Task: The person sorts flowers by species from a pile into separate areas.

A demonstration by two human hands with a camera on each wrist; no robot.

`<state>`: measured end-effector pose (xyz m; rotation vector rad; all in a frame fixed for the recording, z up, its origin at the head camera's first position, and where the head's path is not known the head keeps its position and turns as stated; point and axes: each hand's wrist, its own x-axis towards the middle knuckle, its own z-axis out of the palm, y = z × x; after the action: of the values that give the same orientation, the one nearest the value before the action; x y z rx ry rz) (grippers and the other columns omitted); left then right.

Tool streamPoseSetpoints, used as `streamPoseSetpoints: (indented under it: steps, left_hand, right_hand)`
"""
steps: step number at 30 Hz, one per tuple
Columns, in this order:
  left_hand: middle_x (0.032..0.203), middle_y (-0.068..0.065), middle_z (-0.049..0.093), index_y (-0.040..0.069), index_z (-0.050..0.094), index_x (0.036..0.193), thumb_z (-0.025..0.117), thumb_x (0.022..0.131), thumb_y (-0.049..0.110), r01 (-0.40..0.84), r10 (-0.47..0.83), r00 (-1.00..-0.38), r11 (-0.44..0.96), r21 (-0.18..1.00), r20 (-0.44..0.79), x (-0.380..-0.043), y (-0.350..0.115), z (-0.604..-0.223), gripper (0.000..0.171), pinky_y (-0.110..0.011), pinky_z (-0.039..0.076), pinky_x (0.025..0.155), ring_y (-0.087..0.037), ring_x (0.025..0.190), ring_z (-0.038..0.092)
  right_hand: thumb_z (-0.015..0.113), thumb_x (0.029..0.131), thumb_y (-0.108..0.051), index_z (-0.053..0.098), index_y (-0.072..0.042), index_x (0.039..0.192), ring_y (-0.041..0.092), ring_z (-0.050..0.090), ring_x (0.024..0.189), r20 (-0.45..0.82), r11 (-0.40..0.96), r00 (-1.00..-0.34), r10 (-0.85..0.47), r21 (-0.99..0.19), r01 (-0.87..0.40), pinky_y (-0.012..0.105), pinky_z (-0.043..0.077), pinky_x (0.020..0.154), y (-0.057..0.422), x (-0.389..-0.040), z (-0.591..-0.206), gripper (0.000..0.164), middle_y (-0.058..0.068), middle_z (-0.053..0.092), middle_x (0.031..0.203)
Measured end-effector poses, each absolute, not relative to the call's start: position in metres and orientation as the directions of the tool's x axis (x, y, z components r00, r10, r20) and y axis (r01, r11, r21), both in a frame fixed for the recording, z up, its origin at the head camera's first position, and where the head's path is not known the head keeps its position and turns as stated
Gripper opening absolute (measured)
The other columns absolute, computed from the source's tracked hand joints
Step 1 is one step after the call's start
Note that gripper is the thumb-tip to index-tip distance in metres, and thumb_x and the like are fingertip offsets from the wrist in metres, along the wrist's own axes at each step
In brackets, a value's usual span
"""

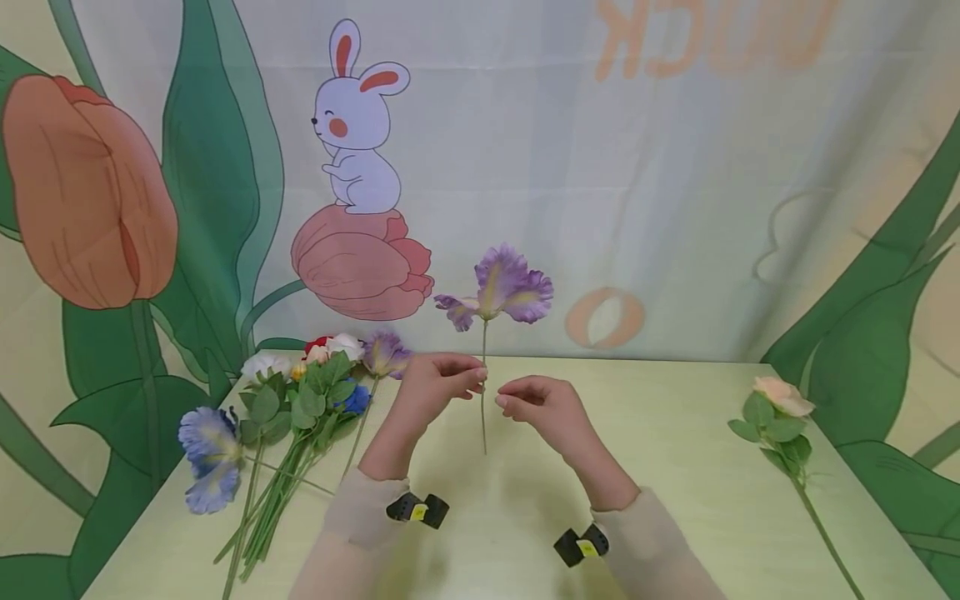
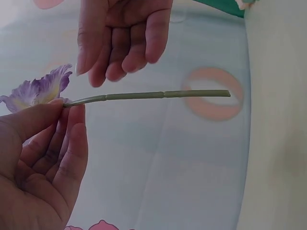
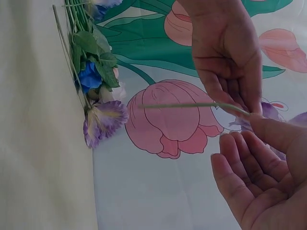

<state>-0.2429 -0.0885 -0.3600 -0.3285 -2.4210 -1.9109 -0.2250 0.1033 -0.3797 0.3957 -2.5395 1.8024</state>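
A purple artificial iris (image 1: 501,287) stands upright over the table, bloom at the top and a bare green stem (image 2: 144,95) below. My left hand (image 1: 442,385) pinches this stem between thumb and fingertips, part way down from the bloom. In the left wrist view the cut end of the stem sticks out free beyond the fingers. My right hand (image 1: 546,412) is just to the right of the stem, apart from it, fingers loosely bent with nothing between them. Seen from the right wrist, the right thumb (image 3: 276,132) overlaps the stem near the bloom.
On the table's left lies a bunch of artificial flowers (image 1: 300,433), with a blue iris (image 1: 210,458) and another purple iris (image 1: 386,354) beside it. A peach rose (image 1: 783,396) lies at the right edge. Behind the table (image 1: 675,467) hangs a printed curtain (image 1: 525,125).
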Motion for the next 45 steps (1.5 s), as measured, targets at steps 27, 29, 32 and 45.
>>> streamPoseSetpoints:
  steps: [27, 29, 32, 45]
  left_hand:
    - [0.095, -0.018, 0.076, -0.002, 0.075, 0.103, 0.071, 0.089, 0.011, 0.171, 0.125, -0.98, 0.135, 0.976, 0.155, -0.248, -0.066, -0.368, 0.02, -0.032, 0.062, 0.076, -0.009, 0.073, 0.07]
    - [0.099, -0.018, 0.076, -0.001, 0.075, 0.105, 0.07, 0.09, 0.013, 0.17, 0.14, -0.979, 0.153, 0.973, 0.149, -0.248, -0.068, -0.369, 0.021, -0.032, 0.062, 0.076, -0.01, 0.075, 0.07]
    - [0.102, -0.017, 0.075, 0.001, 0.075, 0.107, 0.069, 0.091, 0.014, 0.164, 0.155, -0.979, 0.187, 0.969, 0.135, -0.247, -0.073, -0.371, 0.022, -0.032, 0.061, 0.077, -0.012, 0.077, 0.071]
    - [0.101, -0.02, 0.075, -0.003, 0.072, 0.11, 0.065, 0.093, 0.01, 0.097, 0.107, -0.992, 0.363, 0.927, 0.062, -0.243, -0.133, -0.397, 0.023, -0.033, 0.061, 0.076, -0.017, 0.08, 0.073]
  right_hand:
    - [0.069, 0.091, -0.011, 0.073, 0.001, 0.099, 0.017, 0.07, 0.079, 0.164, 0.381, -0.966, -0.198, -0.895, -0.23, 0.031, 0.059, 0.077, 0.099, -0.228, -0.386, 0.015, 0.016, 0.074, 0.092]
    - [0.069, 0.091, -0.01, 0.073, 0.001, 0.098, 0.019, 0.07, 0.079, 0.17, 0.389, -0.966, -0.197, -0.891, -0.236, 0.031, 0.059, 0.076, 0.101, -0.229, -0.388, 0.014, 0.017, 0.074, 0.091]
    - [0.069, 0.091, -0.01, 0.072, 0.001, 0.098, 0.021, 0.07, 0.08, 0.162, 0.4, -0.968, -0.19, -0.888, -0.226, 0.031, 0.059, 0.076, 0.107, -0.23, -0.391, 0.014, 0.018, 0.074, 0.091]
    - [0.065, 0.094, -0.011, 0.07, 0.004, 0.102, 0.013, 0.067, 0.078, 0.084, 0.492, -0.985, -0.151, -0.858, -0.149, 0.029, 0.06, 0.073, 0.172, -0.227, -0.418, 0.017, 0.019, 0.073, 0.094]
